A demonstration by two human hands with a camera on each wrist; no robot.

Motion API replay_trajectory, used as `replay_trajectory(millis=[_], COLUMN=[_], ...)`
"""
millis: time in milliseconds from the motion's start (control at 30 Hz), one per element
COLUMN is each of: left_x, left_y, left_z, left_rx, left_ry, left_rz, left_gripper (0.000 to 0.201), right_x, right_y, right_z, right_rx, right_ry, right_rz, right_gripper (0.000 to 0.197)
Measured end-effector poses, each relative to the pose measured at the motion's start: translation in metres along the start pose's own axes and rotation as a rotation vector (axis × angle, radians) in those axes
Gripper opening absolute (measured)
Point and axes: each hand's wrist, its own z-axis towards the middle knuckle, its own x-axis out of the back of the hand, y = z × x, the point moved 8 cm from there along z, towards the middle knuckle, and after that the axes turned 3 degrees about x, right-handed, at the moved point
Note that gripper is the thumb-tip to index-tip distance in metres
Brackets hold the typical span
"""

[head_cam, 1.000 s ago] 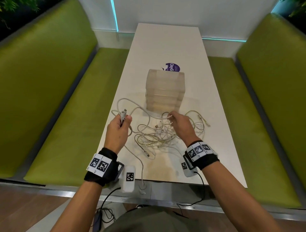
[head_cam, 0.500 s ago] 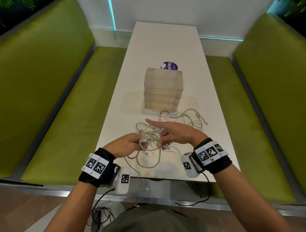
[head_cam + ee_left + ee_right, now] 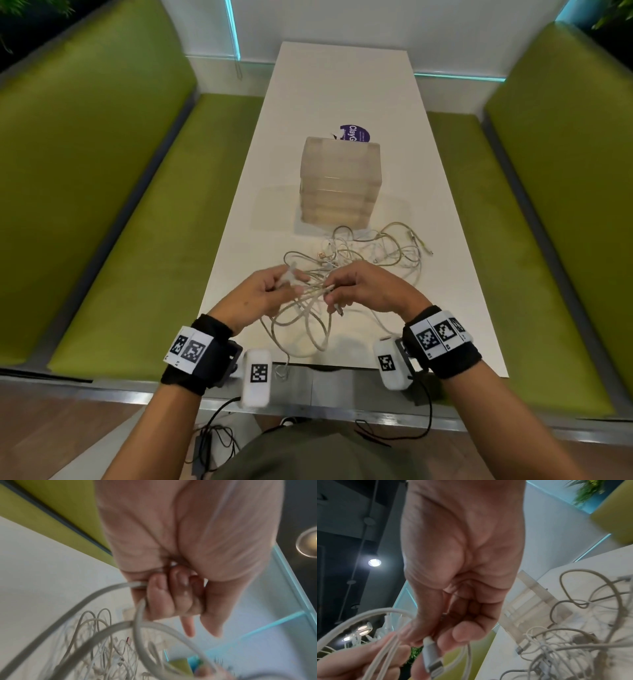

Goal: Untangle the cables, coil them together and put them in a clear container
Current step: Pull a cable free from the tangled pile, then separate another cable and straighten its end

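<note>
so we've pulled both hands back to the bench's 6 o'clock edge, left grip now curled round gathered loops, right grip pinching a plug, cables still knotted near the container at 12, so untangling's barely begun

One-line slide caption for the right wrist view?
Right hand pinches a silver-tipped cable plug above the tangled cables on the white table.

head cam looks down the white table from above, both wrist cams sit super close under the palms facing the fingers, and all three catch the cables.
</note>
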Motion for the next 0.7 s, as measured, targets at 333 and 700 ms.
replay_trajectory(millis=[333, 700], left_x=[0.02, 0.008], left_y=[-0.001, -0.002], left_z=[0.004, 0.006], left_rx=[-0.073, -0.067], left_ry=[0.142, 0.119], left_rz=[-0.449, -0.385], left_gripper=[0.019, 0.027], right_x=[-0.07, -0.094], right_y=[0.046, 0.068], right_z=[-0.014, -0.028], right_rx=[-0.188, -0.316], right_ry=[-0.232, -0.258], right_rz=[-0.211, -0.171], right_gripper=[0.013, 0.085])
